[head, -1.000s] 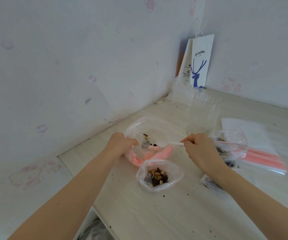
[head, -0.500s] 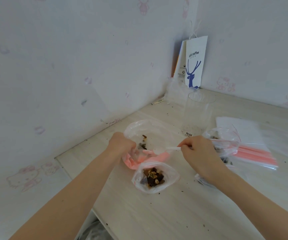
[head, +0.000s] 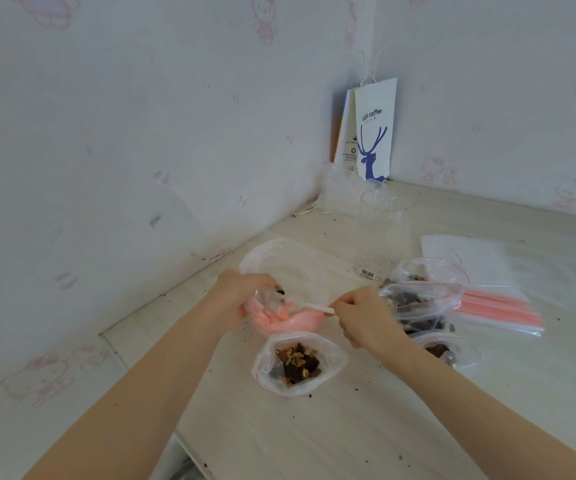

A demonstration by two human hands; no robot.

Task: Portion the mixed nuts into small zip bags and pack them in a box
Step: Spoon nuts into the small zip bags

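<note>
A large clear bag (head: 293,268) with a pink zip band lies on the table, and only a few nuts show inside it. My left hand (head: 241,292) grips its crumpled near edge. My right hand (head: 362,313) pinches the handle of a white plastic spoon (head: 314,308), whose bowl reaches into that bag. In front of both hands sits a small open zip bag (head: 328,355) holding dark and golden mixed nuts. To the right, behind my right hand, lie more small bags with nuts (head: 421,296), partly hidden.
A clear plastic cup (head: 381,233) stands behind the bags. A stack of empty zip bags with pink strips (head: 494,299) lies at the right. A white paper coffee bag (head: 373,133) leans in the wall corner. Crumbs dot the table (head: 348,438), whose left edge runs close to the wall.
My left hand has gathered the big bag's pink edge more tightly, and the spoon has pushed further into that bag. The view has drifted slightly.
</note>
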